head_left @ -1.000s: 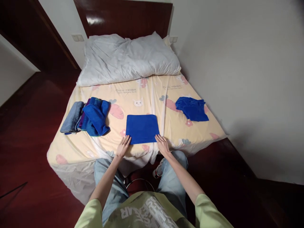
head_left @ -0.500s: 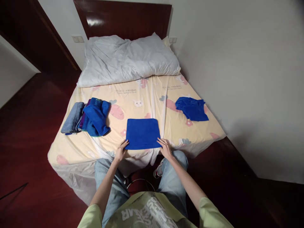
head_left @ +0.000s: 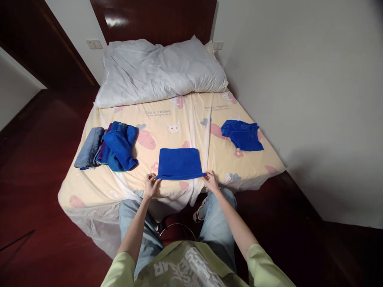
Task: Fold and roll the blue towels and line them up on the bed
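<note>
A blue cloth (head_left: 179, 162), folded to a rectangle, lies near the front edge of the bed (head_left: 167, 119). My left hand (head_left: 152, 185) pinches its near left corner and my right hand (head_left: 211, 181) pinches its near right corner. The near edge is lifted off the yellow patterned sheet and pulled taut between both hands, while the far part still rests on the bed.
A pile of blue, grey and purple cloths (head_left: 107, 146) sits on the bed's left side. A crumpled blue cloth (head_left: 243, 135) lies on the right. A white duvet (head_left: 158, 71) is bunched at the headboard. A white wall runs along the right; dark wood floor surrounds the bed.
Both hands went from lying flat beside the cloth's near corners to pinching them. The near edge has risen off the sheet.
</note>
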Demonstrator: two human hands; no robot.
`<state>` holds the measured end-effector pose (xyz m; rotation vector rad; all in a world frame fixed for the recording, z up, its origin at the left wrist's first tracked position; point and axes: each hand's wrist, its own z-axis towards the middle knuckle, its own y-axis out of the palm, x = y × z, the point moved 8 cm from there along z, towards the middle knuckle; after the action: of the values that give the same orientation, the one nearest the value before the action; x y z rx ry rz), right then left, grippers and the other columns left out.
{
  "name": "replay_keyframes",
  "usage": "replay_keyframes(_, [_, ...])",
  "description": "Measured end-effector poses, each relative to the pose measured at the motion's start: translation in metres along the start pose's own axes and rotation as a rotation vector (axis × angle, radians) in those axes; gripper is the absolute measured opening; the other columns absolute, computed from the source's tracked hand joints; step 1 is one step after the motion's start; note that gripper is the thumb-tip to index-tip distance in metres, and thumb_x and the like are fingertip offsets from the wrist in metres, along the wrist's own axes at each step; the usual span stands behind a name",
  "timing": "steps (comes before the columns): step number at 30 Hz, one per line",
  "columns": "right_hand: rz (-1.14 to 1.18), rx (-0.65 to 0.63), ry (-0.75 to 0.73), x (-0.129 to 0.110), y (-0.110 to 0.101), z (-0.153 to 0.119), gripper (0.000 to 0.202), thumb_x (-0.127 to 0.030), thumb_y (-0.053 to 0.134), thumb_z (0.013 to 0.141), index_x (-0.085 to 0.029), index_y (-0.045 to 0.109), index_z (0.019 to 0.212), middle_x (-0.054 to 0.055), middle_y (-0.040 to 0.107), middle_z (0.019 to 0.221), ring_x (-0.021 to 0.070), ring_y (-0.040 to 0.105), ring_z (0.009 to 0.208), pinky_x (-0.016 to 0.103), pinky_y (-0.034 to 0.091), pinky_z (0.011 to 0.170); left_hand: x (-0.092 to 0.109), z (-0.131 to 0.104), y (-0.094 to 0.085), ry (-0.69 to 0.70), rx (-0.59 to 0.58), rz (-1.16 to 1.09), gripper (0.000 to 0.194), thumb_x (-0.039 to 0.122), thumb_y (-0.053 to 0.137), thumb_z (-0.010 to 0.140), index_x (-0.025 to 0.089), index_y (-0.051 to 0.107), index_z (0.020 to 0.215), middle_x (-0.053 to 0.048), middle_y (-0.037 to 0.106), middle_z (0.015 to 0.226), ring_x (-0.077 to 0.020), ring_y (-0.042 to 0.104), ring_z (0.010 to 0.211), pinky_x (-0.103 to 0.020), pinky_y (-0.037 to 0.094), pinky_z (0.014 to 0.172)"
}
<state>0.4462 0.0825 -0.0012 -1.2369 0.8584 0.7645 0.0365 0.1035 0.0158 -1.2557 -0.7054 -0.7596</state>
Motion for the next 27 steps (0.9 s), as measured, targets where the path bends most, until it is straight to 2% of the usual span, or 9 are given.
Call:
replay_keyframes(3, [-0.019, 0.038, 0.007, -0.002, -0.003, 0.001, 0.043, -0.059, 0.058, 0.086, -0.019, 0.064, 0.069, 0.007, 0.058, 0.088, 0.0183, 0.056, 0.072, 0.034, 0.053, 0.069, -0.004, 0.0, -0.003, -0.032, 0.055, -0.034, 0.032, 0.05, 0.061, 0.085, 0.018, 0.067, 0.084, -0.012, 0.054, 0.105, -0.0274, 0.057, 0.108, -0.046, 0.049, 0.101])
replay_keyframes(8, [-0.029, 0.057, -0.002, -0.013, -0.006, 0.003, 0.053, -0.069, 0.052, 0.087, -0.021, 0.062, 0.065, 0.006, 0.056, 0.081, 0.0201, 0.056, 0.076, 0.034, 0.051, 0.073, -0.009, 0.003, -0.002, -0.11, 0.068, -0.068, 0.036, 0.054, 0.06, 0.086, 0.019, 0.064, 0.077, -0.009, 0.054, 0.096, -0.0241, 0.059, 0.097, -0.042, 0.051, 0.093])
replay_keyframes(14, [-0.018, 0.082, 0.026, -0.012, -0.007, 0.003, 0.056, -0.071, 0.052, 0.086, -0.021, 0.061, 0.063, 0.005, 0.057, 0.079, 0.0198, 0.056, 0.076, 0.033, 0.051, 0.072, -0.007, 0.008, 0.001, -0.169, 0.115, -0.071, 0.037, 0.053, 0.061, 0.086, 0.02, 0.06, 0.071, -0.007, 0.052, 0.091, -0.0231, 0.058, 0.089, -0.041, 0.051, 0.089])
replay_keyframes(27, [0.021, 0.149, 0.046, 0.0, -0.008, 0.001, 0.048, -0.063, 0.061, 0.082, -0.019, 0.068, 0.064, 0.008, 0.063, 0.081, 0.0223, 0.062, 0.078, 0.038, 0.053, 0.074, -0.004, 0.008, 0.002, -0.136, 0.118, -0.024, 0.032, 0.05, 0.061, 0.086, 0.02, 0.063, 0.072, -0.008, 0.053, 0.091, -0.0242, 0.058, 0.092, -0.04, 0.051, 0.087])
